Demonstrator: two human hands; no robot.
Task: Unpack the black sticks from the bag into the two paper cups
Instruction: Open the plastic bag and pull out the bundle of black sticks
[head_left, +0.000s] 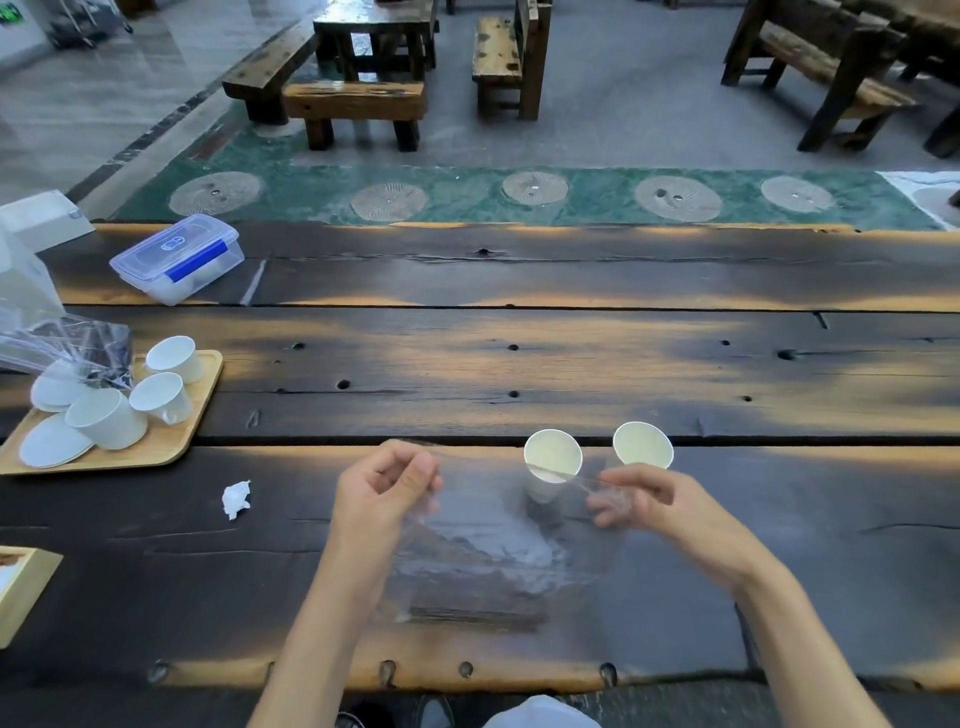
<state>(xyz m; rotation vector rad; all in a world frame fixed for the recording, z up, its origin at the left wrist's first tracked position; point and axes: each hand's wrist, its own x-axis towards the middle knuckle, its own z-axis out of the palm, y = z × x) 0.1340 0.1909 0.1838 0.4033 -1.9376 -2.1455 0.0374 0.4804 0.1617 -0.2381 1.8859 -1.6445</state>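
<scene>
A clear plastic bag (488, 551) hangs between my hands over the near part of the dark wooden table (519, 364). Black sticks (478, 616) lie bunched along its bottom. My left hand (384, 486) pinches the bag's top left edge. My right hand (639, 496) grips the top right edge, and the opening is stretched between them. Two white paper cups stand just behind the bag: one (551, 465) partly seen through the plastic, the other (643, 446) right behind my right hand. Both cups look empty.
A wooden tray (171, 447) with several white cups and saucers sits at the left, crinkled plastic over it. A lidded clear box (179, 262) is far left. A crumpled white paper (236, 499) lies left of my hands. A wooden box corner (21, 587) is at the left edge.
</scene>
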